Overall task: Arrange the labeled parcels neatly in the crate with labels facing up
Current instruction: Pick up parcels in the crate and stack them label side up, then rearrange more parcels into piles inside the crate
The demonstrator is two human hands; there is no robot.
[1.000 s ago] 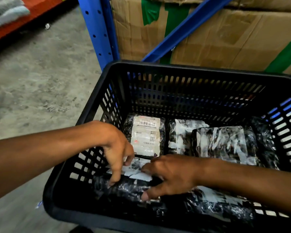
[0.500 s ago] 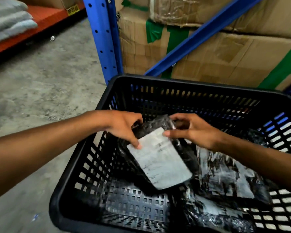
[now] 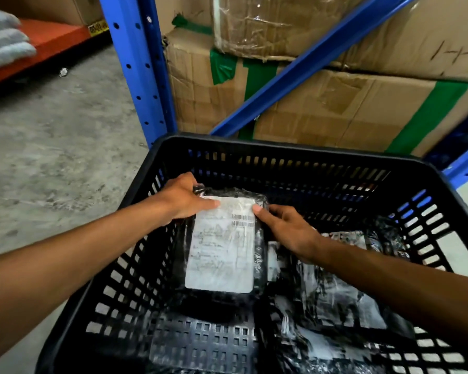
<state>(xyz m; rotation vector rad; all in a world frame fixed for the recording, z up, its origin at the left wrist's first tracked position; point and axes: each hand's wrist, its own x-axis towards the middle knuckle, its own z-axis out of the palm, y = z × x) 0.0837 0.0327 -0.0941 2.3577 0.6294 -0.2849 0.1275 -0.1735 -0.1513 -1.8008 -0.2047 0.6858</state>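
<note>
Warehouse flooring of bare concrete (image 3: 54, 157) fills the nine o'clock side of the view, and blue racking (image 3: 138, 71) loaded with taped cardboard cartons (image 3: 335, 109) stands at twelve o'clock behind the work. We find the black crate (image 3: 281, 147) directly below the camera, its slotted walls intact.

We record one parcel (image 3: 222, 244) in hand at the centre of the crate, toward the ten o'clock corner. It is wrapped in black film, and its white label (image 3: 219, 252) faces up, barcode end at twelve o'clock. The left hand (image 3: 181, 198) grips the far left corner, thumb laid on the label. The right hand (image 3: 287, 228) closes on the far right corner, thumb on the label edge. Both hands are clamped on this parcel. Whether its near end rests on the crate floor we cannot tell.

At three to five o'clock we note further parcels (image 3: 335, 287) lying overlapped and askew under the right forearm. White patches show on them, but we cannot confirm that every label faces up.

Bare perforated floor (image 3: 200, 344) shows at six to seven o'clock.

Our judgement: the task is part done. One parcel is correctly oriented and close to placement. Still outstanding are setting it down square, straightening the heap at the right, and checking those labels.
</note>
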